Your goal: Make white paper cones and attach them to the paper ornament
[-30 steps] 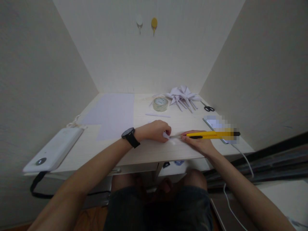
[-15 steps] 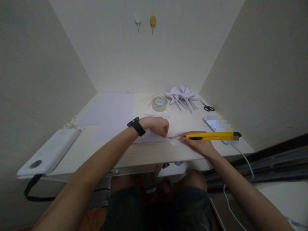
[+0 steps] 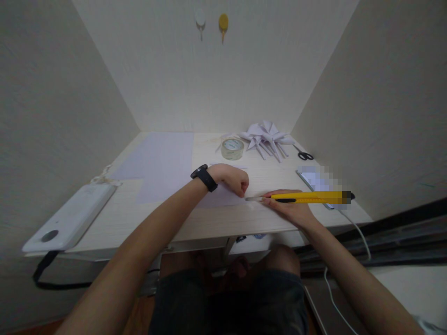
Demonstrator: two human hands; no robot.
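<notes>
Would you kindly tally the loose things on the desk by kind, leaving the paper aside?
Utility knife, in the right hand: 1
Tape roll: 1
Scissors: 1
Phone: 1
White device: 1
Total: 5

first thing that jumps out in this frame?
The yellow utility knife in the right hand near the desk's front edge, blade pointing left toward the left hand, which is fisted on a pale paper sheet. Behind them, at the back of the desk, a tape roll stands beside a pile of folded white paper shapes.
</notes>
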